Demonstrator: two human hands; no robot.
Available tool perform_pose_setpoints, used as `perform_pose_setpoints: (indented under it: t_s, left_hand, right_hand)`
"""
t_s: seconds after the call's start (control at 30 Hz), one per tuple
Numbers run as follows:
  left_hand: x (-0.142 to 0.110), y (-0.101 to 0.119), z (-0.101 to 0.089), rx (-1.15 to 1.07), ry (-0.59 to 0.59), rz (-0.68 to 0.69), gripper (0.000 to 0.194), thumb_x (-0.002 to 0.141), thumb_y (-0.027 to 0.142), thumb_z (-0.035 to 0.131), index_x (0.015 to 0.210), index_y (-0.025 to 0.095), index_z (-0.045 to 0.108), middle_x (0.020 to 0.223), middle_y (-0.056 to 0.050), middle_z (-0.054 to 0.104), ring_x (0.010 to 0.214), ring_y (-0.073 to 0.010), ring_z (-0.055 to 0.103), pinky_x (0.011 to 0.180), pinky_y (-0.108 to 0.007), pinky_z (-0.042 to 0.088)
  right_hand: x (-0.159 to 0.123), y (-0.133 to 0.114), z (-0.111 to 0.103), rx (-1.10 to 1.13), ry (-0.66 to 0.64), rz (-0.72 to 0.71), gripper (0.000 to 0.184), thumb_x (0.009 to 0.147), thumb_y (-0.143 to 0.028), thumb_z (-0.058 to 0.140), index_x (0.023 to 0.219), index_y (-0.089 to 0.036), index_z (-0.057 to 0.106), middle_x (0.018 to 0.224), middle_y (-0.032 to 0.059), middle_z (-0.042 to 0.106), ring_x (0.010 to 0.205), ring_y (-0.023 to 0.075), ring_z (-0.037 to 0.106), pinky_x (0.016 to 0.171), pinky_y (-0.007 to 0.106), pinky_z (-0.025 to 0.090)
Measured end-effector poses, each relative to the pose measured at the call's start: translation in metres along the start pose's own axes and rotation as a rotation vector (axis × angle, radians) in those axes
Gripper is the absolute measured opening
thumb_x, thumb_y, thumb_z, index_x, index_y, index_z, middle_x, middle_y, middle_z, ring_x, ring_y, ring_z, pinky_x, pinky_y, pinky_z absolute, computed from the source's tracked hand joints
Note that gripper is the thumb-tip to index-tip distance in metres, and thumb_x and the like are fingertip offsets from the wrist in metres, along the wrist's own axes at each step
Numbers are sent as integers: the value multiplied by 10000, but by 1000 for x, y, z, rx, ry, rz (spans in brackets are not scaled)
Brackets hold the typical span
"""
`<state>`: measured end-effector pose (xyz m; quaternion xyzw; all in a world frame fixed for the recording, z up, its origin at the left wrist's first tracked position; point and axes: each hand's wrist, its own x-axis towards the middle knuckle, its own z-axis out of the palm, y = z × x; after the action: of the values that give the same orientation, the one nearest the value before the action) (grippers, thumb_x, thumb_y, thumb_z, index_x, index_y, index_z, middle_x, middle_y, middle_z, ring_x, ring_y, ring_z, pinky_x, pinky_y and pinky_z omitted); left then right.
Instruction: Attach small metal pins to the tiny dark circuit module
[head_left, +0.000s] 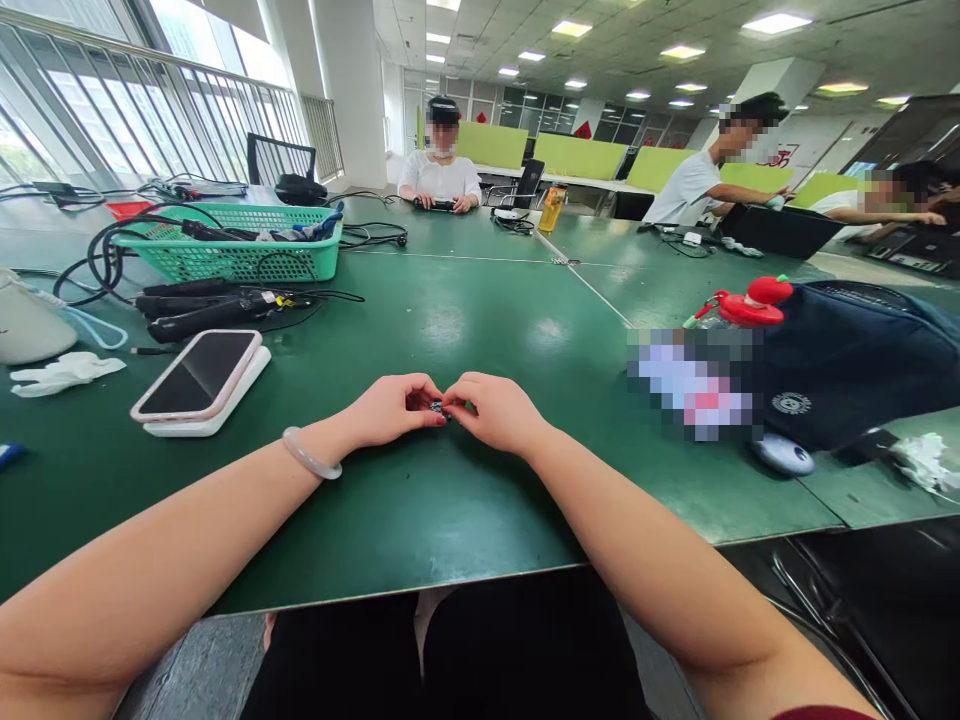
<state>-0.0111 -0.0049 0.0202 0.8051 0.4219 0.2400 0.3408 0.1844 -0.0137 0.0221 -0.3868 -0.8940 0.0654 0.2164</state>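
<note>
My left hand [396, 408] and my right hand [493, 412] meet over the middle of the green table [442, 520]. Between their fingertips is a small dark and silvery object [436, 407], mostly covered by the fingers; its kind cannot be made out. The left thumb and fingers pinch it from the left side. Closed fingertips of the right hand touch it from the right. A pale bangle [311, 455] circles the left wrist.
Left of my hands a phone [201, 375] lies on a white box, near black cables and a green basket [300, 262]. To the right are a dark bag [862, 350], a mouse [782, 454] and a red-lidded bottle [750, 305]. Other people work farther back.
</note>
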Motion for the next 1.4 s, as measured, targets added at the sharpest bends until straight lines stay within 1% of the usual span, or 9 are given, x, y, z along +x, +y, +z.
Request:
perform_pose_setpoints:
  t_s: [0.17,0.3,0.57,0.83,0.97,1.2,1.3,1.4]
  left_hand:
    - [0,0,0,-23,-1,-19,301,672,411,648,859,183,589,768,-2,643,719,-152,586,688,-283,461]
    - [-1,3,0,-22,-6,-22,288,671,400,650,850,183,588,768,0,645,713,-150,586,683,-280,461]
    - [-1,2,0,11,-11,-7,266,671,396,647,821,186,583,745,4,636,682,-146,574,661,-274,459]
    - [-1,3,0,10,-10,-11,258,667,388,653,810,186,582,732,12,628,680,-139,568,656,-265,455]
    - [-1,4,0,16,-10,-18,248,673,379,649,814,186,584,734,14,628,668,-135,562,645,-262,452]
    - [-1,4,0,-11,-27,-11,284,669,389,649,860,187,592,763,6,641,697,-143,581,677,-275,468]
    - [0,1,0,23,16,-40,287,661,394,653,858,192,599,750,6,644,695,-146,588,682,-281,472]
    - [1,-2,-1,61,84,-90,291,652,409,655,839,192,606,741,0,647,703,-154,594,686,-289,474]
  right_hand:
    - [0,3,-1,41,22,21,101,830,-206,526,850,-206,625,820,1,590,731,98,516,646,216,342]
    - [0,4,-2,74,19,33,81,822,-222,543,840,-201,619,792,-4,582,707,95,501,635,216,339]
    - [2,2,3,89,-27,-8,84,830,-203,533,828,-188,615,821,11,581,722,96,510,653,216,347]
    - [2,4,5,70,-3,-22,88,836,-214,521,851,-194,606,840,7,585,749,101,521,668,218,355]
    - [2,2,4,77,-21,-9,103,840,-214,513,832,-188,612,837,14,584,730,99,516,659,219,353]
    - [2,1,0,95,0,54,95,833,-197,507,857,-188,599,823,13,583,740,108,507,663,222,348]
    - [3,2,0,73,-20,100,88,834,-197,509,856,-189,593,813,11,579,732,107,504,656,223,345]
    - [2,6,2,43,-87,145,84,826,-241,541,808,-186,602,795,15,574,727,109,508,649,227,348]
